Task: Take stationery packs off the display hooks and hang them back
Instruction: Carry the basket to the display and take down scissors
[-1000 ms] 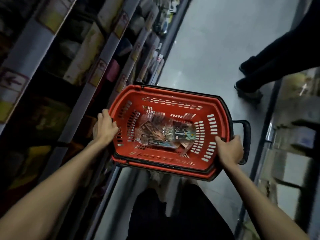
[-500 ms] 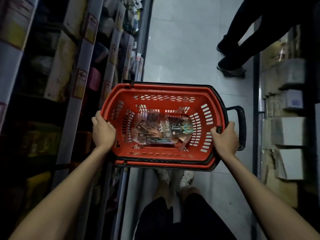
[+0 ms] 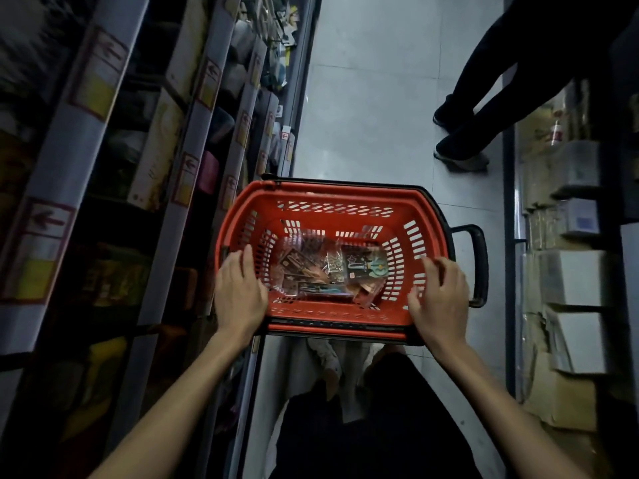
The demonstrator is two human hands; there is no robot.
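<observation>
Grey floor tiles (image 3: 373,98) run down a dim shop aisle. Tall shelves (image 3: 193,140) full of goods stand on the left, with price tags (image 3: 103,67) along their edges. More shelves on the right hold pale boxes (image 3: 570,281).

A red basket (image 3: 332,193) sits in the middle of the aisle, right in front of the person. It has a black handle (image 3: 479,264) sticking out on its right side. I cannot tell if it rests on the floor.

The stationery packs (image 3: 332,271) lie in a loose pile at the bottom of the basket. They are shiny and see-through, and some overlap each other. None of them is in a hand.

The left hand (image 3: 238,292) lies over the left rim of the basket. Its fingers (image 3: 231,262) are nearly straight and let go, and the thumb points into the basket. The right hand (image 3: 441,302) is over the near right corner. Its fingers (image 3: 435,267) are spread and loose and grasp nothing.

Another person's dark legs (image 3: 484,91) and shoes (image 3: 460,157) stand farther up the aisle, on the right, well apart from the basket.
</observation>
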